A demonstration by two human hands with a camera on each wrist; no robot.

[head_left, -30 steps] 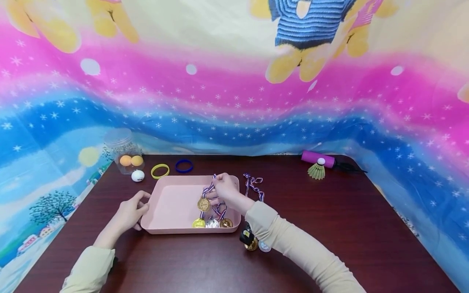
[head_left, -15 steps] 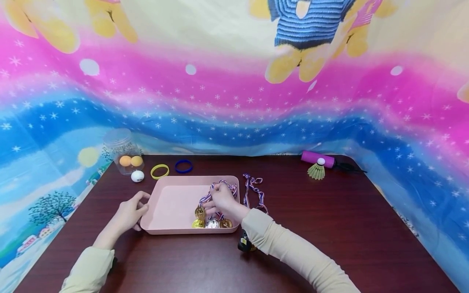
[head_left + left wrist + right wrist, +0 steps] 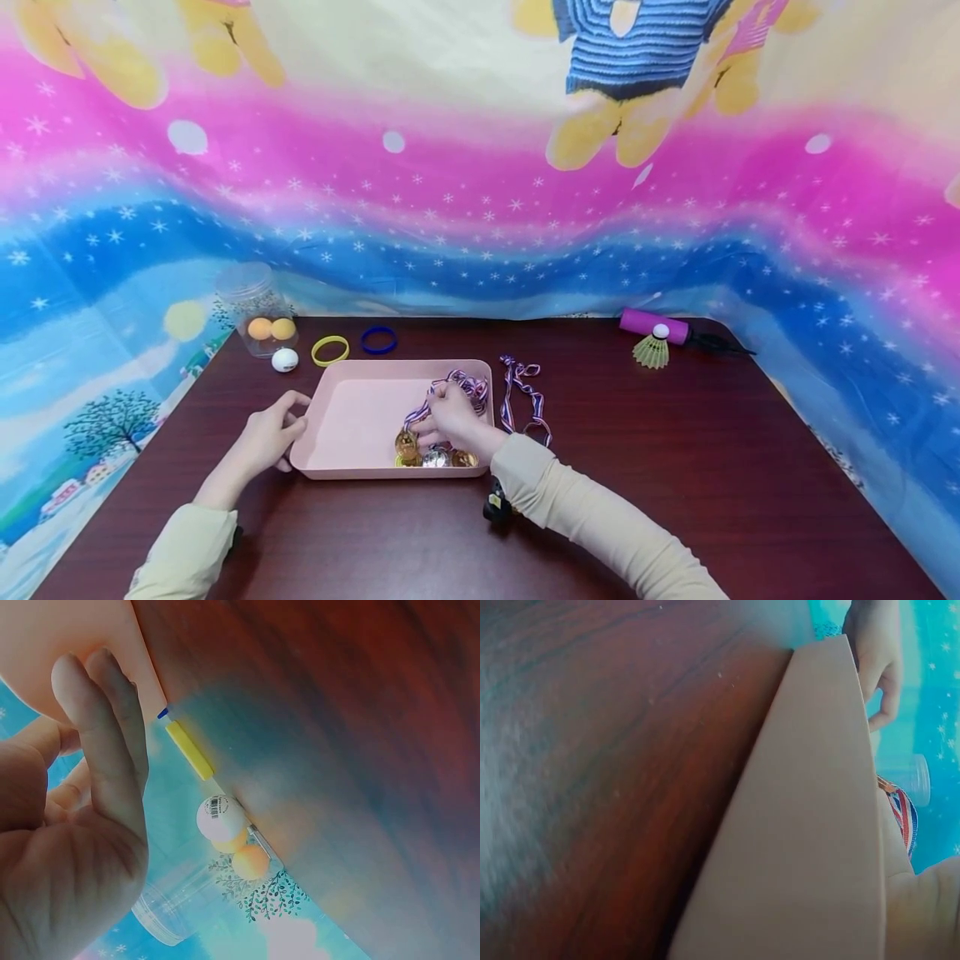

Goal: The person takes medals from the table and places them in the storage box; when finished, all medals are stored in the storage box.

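My right hand [image 3: 453, 417] is low inside the pink tray [image 3: 352, 421], pinching the striped ribbon [image 3: 417, 415] of a gold medal [image 3: 407, 446]. That medal overlaps a yellower gold one at the tray's front wall. Beside it lie a silver medal [image 3: 435, 457] and a bronze-coloured medal [image 3: 462, 458], with their ribbons bunched at the back right. My left hand [image 3: 262, 437] touches the tray's left outer side with loosely bent fingers [image 3: 97, 727]. In the right wrist view, the tray's wall [image 3: 802, 810] hides most of the right hand's work.
More striped ribbon [image 3: 537, 404] lies right of the tray, running under my right forearm. Behind the tray are a yellow wristband [image 3: 330, 351], a blue wristband [image 3: 379, 340], a white ball [image 3: 285, 360] and a clear jar [image 3: 247, 287] with orange balls. A shuttlecock [image 3: 651, 350] leans by a purple cylinder [image 3: 652, 325].
My right hand has lowered the gold medal from above the tray onto the front medals, and its ribbon has settled into the tray. The left hand stays in place.
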